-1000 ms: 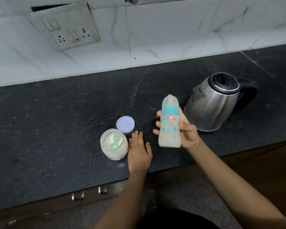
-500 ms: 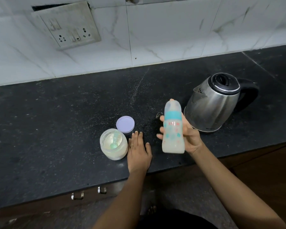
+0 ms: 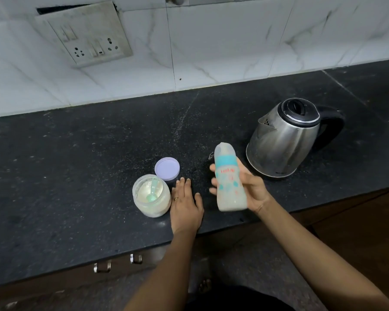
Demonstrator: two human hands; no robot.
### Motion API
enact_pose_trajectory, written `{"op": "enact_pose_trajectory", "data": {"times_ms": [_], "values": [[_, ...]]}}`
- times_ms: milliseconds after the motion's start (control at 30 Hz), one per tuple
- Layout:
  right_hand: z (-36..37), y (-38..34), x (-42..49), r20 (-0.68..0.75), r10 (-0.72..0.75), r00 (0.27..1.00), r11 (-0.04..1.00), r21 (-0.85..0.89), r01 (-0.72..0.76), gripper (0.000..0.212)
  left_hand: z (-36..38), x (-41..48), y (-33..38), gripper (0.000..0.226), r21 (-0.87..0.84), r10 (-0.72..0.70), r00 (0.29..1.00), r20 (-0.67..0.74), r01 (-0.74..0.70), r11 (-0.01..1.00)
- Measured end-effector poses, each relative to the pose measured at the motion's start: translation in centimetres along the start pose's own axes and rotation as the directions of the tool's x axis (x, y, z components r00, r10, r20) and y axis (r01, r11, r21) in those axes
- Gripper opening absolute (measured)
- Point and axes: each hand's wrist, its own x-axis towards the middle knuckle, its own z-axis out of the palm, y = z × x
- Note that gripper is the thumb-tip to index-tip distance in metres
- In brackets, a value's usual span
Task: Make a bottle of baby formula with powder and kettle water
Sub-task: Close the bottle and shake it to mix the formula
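My right hand [image 3: 250, 189] grips a capped baby bottle [image 3: 229, 180] with a teal collar and milky liquid inside, held above the counter and tilted a little to the left. Flat on the black counter [image 3: 76, 176] lies my left hand [image 3: 185, 205], fingers straight, just right of the open powder jar [image 3: 151, 196]. A green scoop [image 3: 152, 194] lies inside the jar. The jar's lilac lid [image 3: 167, 169] rests behind it. A steel kettle [image 3: 283, 140] with a black lid and handle stands to the right of the bottle.
A white tiled wall with a switch and socket plate [image 3: 85, 34] runs behind the counter. Brown drawers with metal handles [image 3: 102, 265] sit below the counter's front edge. A dark floor shows below.
The right hand has brought the bottle lower and toward me, tilting its top to the left. The left hand, jar, lid and kettle have stayed where they were.
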Motion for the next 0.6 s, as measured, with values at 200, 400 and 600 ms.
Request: {"op": "enact_pose_trajectory", "data": {"times_ms": [200,400,600], "values": [[-0.7,-0.6,0.6,-0.148,-0.05,0.988,0.998,0.016,0.053,0.114,0.1,0.0,-0.1,0.051,0.0,0.001,1.0,0.006,-0.001,1.0],[0.1,-0.2,0.3,-0.141,-0.095,0.986,0.995,0.014,0.097,0.113,0.1,0.0,-0.1,0.052,-0.001,0.003,1.0,0.002,-0.003,1.0],[0.2,0.5,-0.4,0.01,-0.07,0.997,0.993,-0.091,0.071,0.106,0.1,0.1,-0.2,0.05,-0.011,0.007,1.0,0.021,-0.007,1.0]]}}
